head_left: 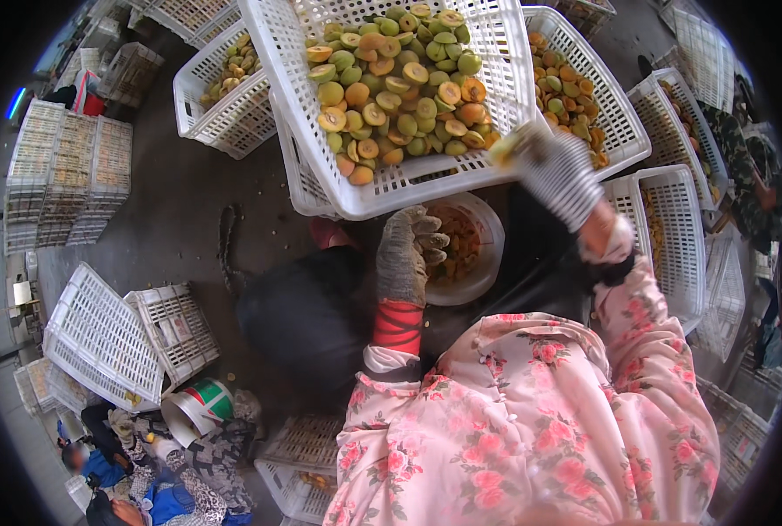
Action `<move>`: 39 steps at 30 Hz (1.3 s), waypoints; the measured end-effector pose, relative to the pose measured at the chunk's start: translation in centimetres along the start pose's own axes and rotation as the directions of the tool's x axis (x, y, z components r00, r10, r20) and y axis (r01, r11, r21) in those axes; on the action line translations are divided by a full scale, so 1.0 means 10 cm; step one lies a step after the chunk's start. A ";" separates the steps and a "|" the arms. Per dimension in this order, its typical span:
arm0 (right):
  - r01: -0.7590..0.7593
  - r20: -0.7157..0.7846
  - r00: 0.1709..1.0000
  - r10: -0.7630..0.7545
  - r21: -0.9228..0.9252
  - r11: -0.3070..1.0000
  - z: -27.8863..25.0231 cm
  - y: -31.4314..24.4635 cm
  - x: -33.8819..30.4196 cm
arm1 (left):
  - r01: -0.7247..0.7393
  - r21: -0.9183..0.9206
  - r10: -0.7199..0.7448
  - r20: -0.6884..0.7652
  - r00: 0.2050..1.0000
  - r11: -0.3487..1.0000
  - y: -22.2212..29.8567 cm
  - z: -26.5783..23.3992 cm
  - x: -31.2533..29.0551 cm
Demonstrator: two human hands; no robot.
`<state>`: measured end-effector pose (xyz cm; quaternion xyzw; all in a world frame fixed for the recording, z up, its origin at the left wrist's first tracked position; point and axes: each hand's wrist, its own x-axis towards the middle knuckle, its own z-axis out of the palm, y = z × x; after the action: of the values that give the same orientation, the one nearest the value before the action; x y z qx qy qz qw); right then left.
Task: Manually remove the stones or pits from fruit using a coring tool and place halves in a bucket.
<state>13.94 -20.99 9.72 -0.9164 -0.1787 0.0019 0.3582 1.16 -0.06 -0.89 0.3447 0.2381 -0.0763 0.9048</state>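
A white slatted crate (pixel 391 197) of halved green and orange fruit (pixel 399 88), apricot-like, tilts toward me. My left hand (pixel 411 250), in a dirty grey glove, hovers at the left rim of a white bucket (pixel 490 273). Its fingers are half bent and apart, with nothing visible in them. Orange fruit pieces (pixel 456 245) lie inside the bucket. My right hand (pixel 555 167), in a striped glove, is at the crate's near right corner. Motion smears its fingers; a yellow-green patch shows at the tips, and I cannot tell whether it is fruit.
More fruit crates stand behind (pixel 224 110) and to the right (pixel 619 105), close around the bucket. Empty-looking crates (pixel 106 324) lean at the left, near a tipped white-and-green bucket (pixel 196 412). Other people (pixel 159 491) sit at the lower left. Stacked crates (pixel 67 175) stand farther left.
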 end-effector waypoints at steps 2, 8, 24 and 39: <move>-0.047 -0.287 0.958 0.015 -0.106 0.993 -0.33 0.35 0.36 | 0.043 -0.043 -0.043 0.012 0.999 0.998 -0.08 -0.11 0.11; 0.018 0.054 0.999 0.004 -0.403 0.915 0.31 0.63 1.10 | -0.055 0.100 0.057 -0.011 0.998 0.993 -0.08 0.08 0.01; 0.377 0.480 0.845 -0.236 -0.222 0.899 0.82 -0.19 0.47 | -0.139 -0.088 0.128 -0.119 0.985 0.986 -0.03 0.09 -0.05; 0.249 0.499 0.852 -0.158 -0.122 0.961 0.66 -0.53 -0.74 | -0.259 -0.216 0.238 -0.120 0.964 0.941 0.09 0.28 -0.18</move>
<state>4.44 -15.47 7.43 -0.8910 -0.3584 0.1771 0.2149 0.90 -1.29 2.30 0.2683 0.2412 0.0826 0.9290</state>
